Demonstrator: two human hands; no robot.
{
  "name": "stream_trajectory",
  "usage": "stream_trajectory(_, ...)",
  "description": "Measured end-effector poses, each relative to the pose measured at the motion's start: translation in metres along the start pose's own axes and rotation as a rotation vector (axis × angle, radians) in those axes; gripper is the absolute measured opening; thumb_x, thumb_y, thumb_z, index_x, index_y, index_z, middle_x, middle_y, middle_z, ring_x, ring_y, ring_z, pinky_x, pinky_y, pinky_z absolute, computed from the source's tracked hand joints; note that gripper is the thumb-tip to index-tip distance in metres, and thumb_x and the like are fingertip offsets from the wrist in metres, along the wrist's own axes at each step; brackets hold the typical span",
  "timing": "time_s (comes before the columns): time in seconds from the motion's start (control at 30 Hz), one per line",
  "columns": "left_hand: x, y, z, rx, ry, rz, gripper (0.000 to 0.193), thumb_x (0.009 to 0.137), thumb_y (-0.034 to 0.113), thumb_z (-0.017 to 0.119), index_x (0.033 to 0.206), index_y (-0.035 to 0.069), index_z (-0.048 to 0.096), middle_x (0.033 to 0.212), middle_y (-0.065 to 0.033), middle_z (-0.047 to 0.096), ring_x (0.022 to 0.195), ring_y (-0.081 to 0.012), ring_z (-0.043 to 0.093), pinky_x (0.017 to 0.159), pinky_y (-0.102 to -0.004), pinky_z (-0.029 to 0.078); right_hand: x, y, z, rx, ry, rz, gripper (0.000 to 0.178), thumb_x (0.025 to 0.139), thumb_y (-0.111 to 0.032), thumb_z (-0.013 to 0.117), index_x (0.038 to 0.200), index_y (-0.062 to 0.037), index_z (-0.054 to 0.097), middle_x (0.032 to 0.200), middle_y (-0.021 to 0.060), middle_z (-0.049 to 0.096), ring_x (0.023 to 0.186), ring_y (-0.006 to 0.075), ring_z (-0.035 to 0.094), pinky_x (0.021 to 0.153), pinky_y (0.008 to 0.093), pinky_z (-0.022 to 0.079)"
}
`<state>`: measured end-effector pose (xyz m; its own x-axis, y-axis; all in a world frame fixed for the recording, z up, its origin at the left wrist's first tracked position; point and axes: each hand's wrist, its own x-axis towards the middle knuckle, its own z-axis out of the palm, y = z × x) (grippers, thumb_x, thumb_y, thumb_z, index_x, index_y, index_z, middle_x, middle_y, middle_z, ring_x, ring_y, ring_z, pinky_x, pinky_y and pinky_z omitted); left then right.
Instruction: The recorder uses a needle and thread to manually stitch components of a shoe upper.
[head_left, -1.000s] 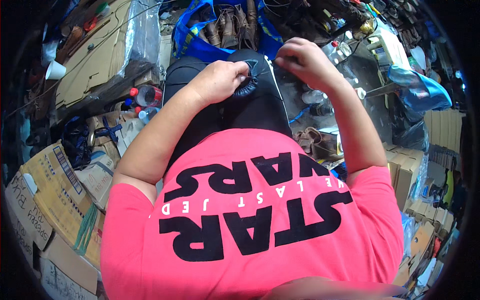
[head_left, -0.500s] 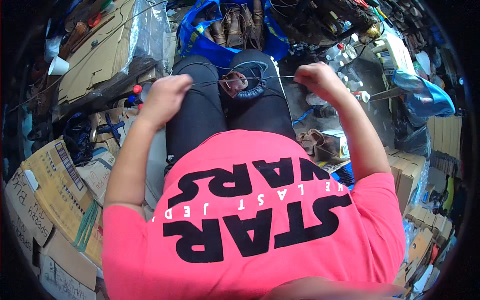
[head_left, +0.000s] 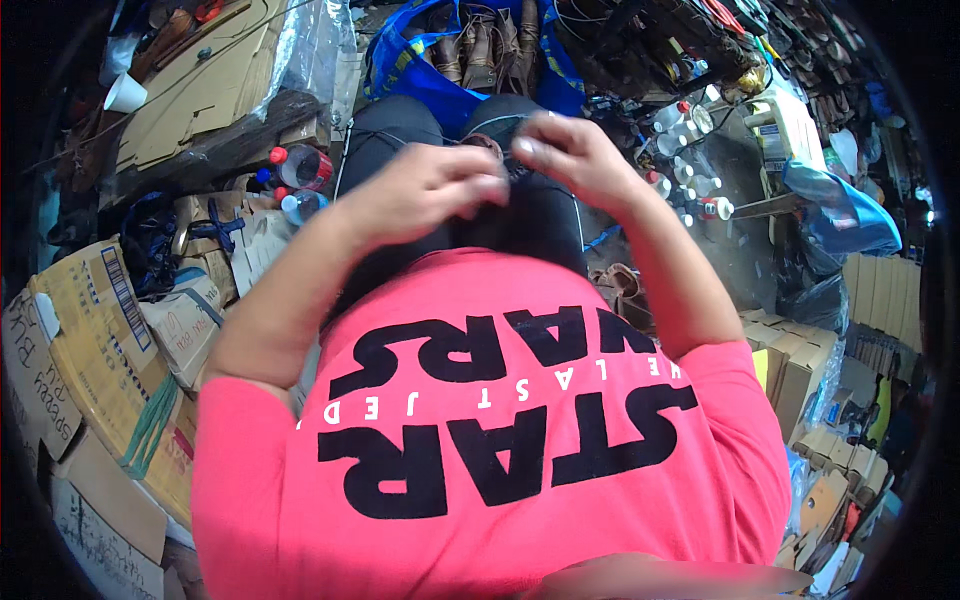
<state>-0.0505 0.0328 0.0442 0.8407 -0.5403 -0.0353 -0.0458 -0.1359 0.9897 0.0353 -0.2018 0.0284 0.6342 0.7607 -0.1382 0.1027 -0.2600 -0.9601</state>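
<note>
On my lap, between my dark-trousered knees, lies a small piece of footwear with brown leather and a dark rim; my hands hide most of it. Over its left side is my left hand, fingers curled and smeared by motion, so its hold is unclear. My right hand sits at the right side of the piece, thumb and fingers pressed together; what they pinch is hidden. A thin dark cord crosses my left thigh.
Beyond my knees stands a blue bag holding brown boots. Flattened cardboard and bottles lie to the left, with cartons nearer. More bottles and a blue plastic bag are on the right.
Both hands have come inward from wide apart, where a cord was stretched between them across the footwear piece. They now meet over it and cover most of it.
</note>
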Motion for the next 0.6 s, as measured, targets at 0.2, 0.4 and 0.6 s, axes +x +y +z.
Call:
stream_trajectory(0.2, -0.145, 0.003, -0.183, 1.173, 0.773, -0.412, 0.026, 0.086, 0.023, 0.061, 0.102, 0.003, 0.066, 0.101, -0.0129, 0.065, 0.092, -0.0244, 0.063, 0.081, -0.0334, 0.047, -0.151, 0.090, -0.135, -0.779, 0.428, 0.379, 0.027, 0.086, -0.019, 0.060, 0.111, -0.0101, 0.064, 0.092, 0.0121, 0.067, 0.081, 0.0214, 0.065, 0.073, 0.0317, 0.048)
stream_trajectory(0.4, -0.216, 0.043, -0.245, 1.427, 1.153, -1.039, 0.037, 0.085, 0.035, 0.060, 0.108, 0.006, 0.065, 0.103, -0.0164, 0.066, 0.095, -0.0296, 0.064, 0.082, -0.0381, 0.048, -0.290, 0.113, -0.211, -1.095, 0.470, 1.258, 0.038, 0.083, -0.034, 0.061, 0.120, -0.0250, 0.060, 0.113, 0.0150, 0.062, 0.103, 0.0285, 0.061, 0.089, 0.0376, 0.046)
stream_trajectory(0.6, -0.043, -0.053, -0.071, 0.751, 0.484, 0.103, 0.049, 0.076, 0.011, 0.067, 0.124, 0.012, 0.057, 0.123, -0.0118, 0.057, 0.117, -0.0242, 0.052, 0.100, -0.0336, 0.040, -0.108, 0.093, -0.070, -0.216, 0.249, 0.332, 0.056, 0.086, -0.024, 0.065, 0.137, -0.0174, 0.045, 0.095, 0.0027, 0.061, 0.078, 0.0073, 0.051, 0.074, 0.0223, 0.044)
